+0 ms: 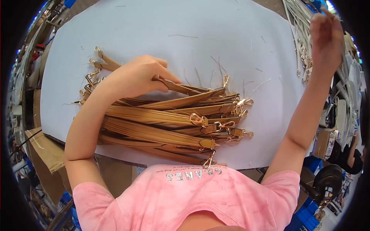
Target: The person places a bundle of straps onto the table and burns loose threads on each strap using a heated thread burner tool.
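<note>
My left hand is closed, pinching one brown strap at the far side of a pile. The pile of tan-brown straps lies lengthwise before me, with gold metal clasps at both ends. Several clasps stick out on the right side, and more lie to the left behind my wrist. My right hand is raised at the upper right, near a hanging bunch of white straps. Its fingers are curled; what they hold, if anything, I cannot make out.
Loose threads lie scattered over the white tabletop. A cardboard box stands off the table's left edge. Beyond the right edge are a round black object, blue bins and another person's arm.
</note>
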A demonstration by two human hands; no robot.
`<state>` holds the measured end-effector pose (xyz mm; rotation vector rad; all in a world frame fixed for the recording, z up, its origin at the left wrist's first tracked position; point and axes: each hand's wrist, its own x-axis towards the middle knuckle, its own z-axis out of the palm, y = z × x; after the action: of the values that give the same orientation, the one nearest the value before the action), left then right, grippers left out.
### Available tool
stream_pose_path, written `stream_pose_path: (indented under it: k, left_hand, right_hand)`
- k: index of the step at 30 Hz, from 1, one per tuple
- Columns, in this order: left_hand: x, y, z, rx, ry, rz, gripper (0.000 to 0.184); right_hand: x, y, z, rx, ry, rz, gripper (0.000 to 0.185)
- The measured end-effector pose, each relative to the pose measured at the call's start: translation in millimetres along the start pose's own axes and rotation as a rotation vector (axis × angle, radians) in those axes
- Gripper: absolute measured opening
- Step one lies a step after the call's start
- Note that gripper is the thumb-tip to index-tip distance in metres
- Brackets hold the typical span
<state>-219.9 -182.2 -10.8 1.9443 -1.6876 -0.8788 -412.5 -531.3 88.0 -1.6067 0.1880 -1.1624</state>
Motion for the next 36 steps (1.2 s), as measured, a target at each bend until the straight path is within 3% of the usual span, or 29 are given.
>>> stream_pose_path:
  k: [1,2,4,5,6,11,16,17,19,20,22,23,25,27,28,31,32,34,36]
  left_hand:
    - [3.1,2.3,-0.3,-0.027,-0.027,-0.009,0.04]
    - [6.7,4.2,-1.3,-0.054,-0.053,-0.018,0.039]
    - [13.3,5.0,-5.6,-0.076,-0.072,-0.028,0.037]
    - [16.6,3.1,-9.1,-0.1,-0.068,-0.065,0.033]
    - [19.2,0.5,-12.8,-0.124,-0.062,-0.104,0.029]
    - [27.4,1.5,-26.8,-0.191,-0.144,-0.367,0.024]
    - [26.0,-10.3,-22.5,-0.132,-0.214,-0.181,0.027]
    - [22.9,-6.4,-17.4,-0.031,-0.123,-0.108,0.027]
    - [19.5,1.2,-7.7,0.175,0.054,0.043,0.026]
    - [23.4,4.6,-2.1,0.177,0.05,0.047,0.026]
    - [36.4,14.3,12.2,0.27,0.17,0.324,0.022]
    - [39.2,16.6,14.5,0.317,0.233,0.462,0.02]
    - [37.5,18.4,6.3,0.266,0.144,0.397,0.018]
    - [38.3,19.7,-0.9,0.154,-0.046,0.263,0.014]
    - [40.2,19.1,-1.0,0.154,-0.05,0.264,0.014]
    - [45.5,15.3,-1.8,-0.249,-0.053,-0.097,0.014]
    - [47.5,12.8,-1.1,-0.249,-0.052,-0.1,0.014]
    - [52.3,5.9,5.2,-0.204,0.066,-0.086,0.016]
    - [56.0,-2.4,13.3,-0.183,0.121,-0.086,0.017]
  right_hand:
    - [10.3,14.2,-3.1,0.001,0.001,0.001,0.045]
    - [16.9,30.1,-5.4,0.245,-0.377,-0.035,0.039]
    - [-2.8,46.6,7.2,0.169,-0.642,-0.086,0.038]
    - [-34.4,49.5,28.8,-0.142,-0.518,-0.096,0.039]
    - [-65.1,58.4,43.1,-0.006,-0.553,0.027,0.024]
    - [-149.5,69.3,46.1,-0.363,-0.855,-0.278,0.019]
    - [-180.4,33.0,31.1,-0.396,-1.008,-0.231,0.012]
    - [-179.3,34.8,29.0,-0.395,-1.006,-0.23,0.012]
    - [-172.2,43.5,22.7,-0.212,-0.845,-0.03,0.013]
    - [-164.8,45.3,24.1,-0.134,-0.749,0.045,0.021]
    - [-139.7,43.1,30.5,0.026,-0.538,0.151,0.043]
    - [-114.2,40.4,22.7,0.004,-0.559,0.236,0.067]
    - [-62.3,40.9,15.5,0.215,-0.533,0.22,0.068]
    - [-6.8,51.4,-16.8,0.748,-0.376,0.402,0.073]
    - [-2.9,43.7,-8.1,0.748,-0.371,0.403,0.073]
    - [-1.7,37.2,27.4,0.831,-0.537,0.22,0.039]
    - [-3.9,40.1,31.4,0.848,-0.572,0.183,0.032]
    - [-27.1,54.5,34.2,0.814,-0.431,0.405,0.071]
    - [-73.8,44.9,60.2,0.495,-0.012,0.655,0.07]
